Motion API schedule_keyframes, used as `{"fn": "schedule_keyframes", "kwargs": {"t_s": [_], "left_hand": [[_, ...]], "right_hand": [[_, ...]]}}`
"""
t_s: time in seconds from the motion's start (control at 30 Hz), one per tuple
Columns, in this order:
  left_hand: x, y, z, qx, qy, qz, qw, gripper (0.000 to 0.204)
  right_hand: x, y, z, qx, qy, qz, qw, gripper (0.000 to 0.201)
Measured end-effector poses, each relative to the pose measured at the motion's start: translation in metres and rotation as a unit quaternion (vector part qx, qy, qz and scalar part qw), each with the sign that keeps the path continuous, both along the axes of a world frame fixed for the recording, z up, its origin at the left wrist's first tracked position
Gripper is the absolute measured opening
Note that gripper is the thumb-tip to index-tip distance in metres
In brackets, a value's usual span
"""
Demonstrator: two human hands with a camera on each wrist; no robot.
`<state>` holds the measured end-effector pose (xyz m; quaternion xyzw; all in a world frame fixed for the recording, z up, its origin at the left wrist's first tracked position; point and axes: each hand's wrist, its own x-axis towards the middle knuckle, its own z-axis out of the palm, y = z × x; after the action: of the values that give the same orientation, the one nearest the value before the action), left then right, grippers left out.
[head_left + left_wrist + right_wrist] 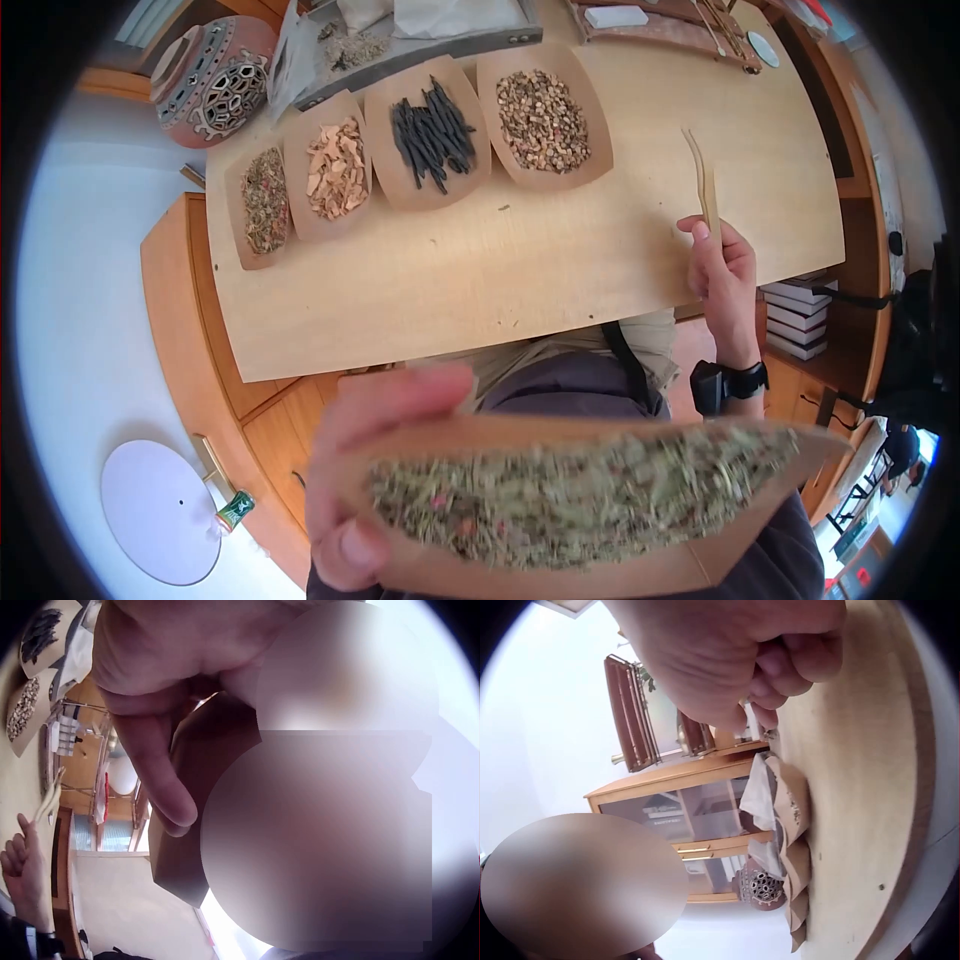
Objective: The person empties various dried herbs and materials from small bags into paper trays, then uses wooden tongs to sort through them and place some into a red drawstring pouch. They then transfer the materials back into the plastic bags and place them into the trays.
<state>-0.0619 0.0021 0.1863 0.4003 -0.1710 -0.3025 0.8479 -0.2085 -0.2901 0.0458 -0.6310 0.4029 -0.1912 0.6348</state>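
Note:
My left hand (335,470) grips the end of a brown paper tray (640,578), thumb on the near side and fingers on the far side. Dried green herb (580,495) with a few reddish bits fills this tray, which is raised close to the head camera and blurred. In the left wrist view, fingers press against the tray's dark outer wall (214,731). Over the table's right part, my right hand (725,265) pinches a pair of slim wooden tweezers (708,190), tips pointing up and away. In the right wrist view the right hand (735,656) hides most of them.
Paper trays in a row on the wooden table (480,280) hold mixed herbs (265,200), pale chips (337,170), dark sticks (432,135) and chopped tan pieces (543,120). Behind them are a grey tray (420,48) and an openwork pot (215,85). A wooden rack (670,30) stands back right.

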Motion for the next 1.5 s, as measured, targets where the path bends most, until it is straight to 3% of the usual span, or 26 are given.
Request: {"fn": "schedule_keyframes", "kwargs": {"t_s": [0.07,0.13,0.23,0.3,0.43,0.53,0.7,0.87,1.07,1.2,1.37,1.5], "left_hand": [[-0.001,-0.007,-0.001,-0.064,0.072,-0.024,0.995,0.078],[0.013,-0.006,0.029,0.017,0.274,-0.113,0.955,0.076],[0.04,-0.007,0.079,0.131,0.541,-0.233,0.798,0.072],[0.037,-0.006,0.078,0.081,0.629,-0.261,0.728,0.065],[-0.012,0.013,0.025,-0.255,0.629,-0.222,0.701,0.048],[-0.008,0.014,0.024,-0.238,0.633,-0.282,0.68,0.045],[-0.006,0.003,0.029,-0.21,0.599,-0.299,0.713,0.041],[-0.006,0.002,0.031,-0.173,0.513,-0.294,0.788,0.041],[-0.005,0.005,0.031,-0.084,0.328,-0.253,0.906,0.046],[-0.003,0.006,0.028,-0.002,0.178,-0.201,0.963,0.052],[-0.001,0.008,0.014,0.125,0.039,-0.122,0.984,0.061],[0.0,0.004,-0.021,0.214,0.017,-0.062,0.975,0.069]], "right_hand": [[-0.004,0.002,-0.007,-0.001,0.002,-0.006,1.0,0.024],[-0.006,0.003,-0.01,0.002,0.001,-0.007,1.0,0.022],[-0.005,-0.003,-0.01,0.011,-0.003,-0.002,1.0,0.021],[-0.008,-0.004,-0.012,0.019,-0.008,0.0,1.0,0.02],[-0.009,-0.005,-0.013,0.031,-0.02,0.0,0.999,0.019],[-0.01,-0.006,-0.015,0.033,-0.034,0.003,0.999,0.017],[-0.012,-0.007,-0.016,0.045,-0.051,0.006,0.998,0.016],[-0.012,-0.007,-0.017,0.041,-0.061,0.01,0.997,0.016],[-0.013,-0.005,-0.015,0.039,-0.053,0.008,0.998,0.016],[-0.014,-0.006,-0.018,0.035,-0.057,0.002,0.998,0.016],[-0.014,-0.006,-0.017,0.033,-0.065,0.006,0.997,0.016],[-0.013,-0.003,-0.015,0.04,-0.059,0.001,0.997,0.017]]}}
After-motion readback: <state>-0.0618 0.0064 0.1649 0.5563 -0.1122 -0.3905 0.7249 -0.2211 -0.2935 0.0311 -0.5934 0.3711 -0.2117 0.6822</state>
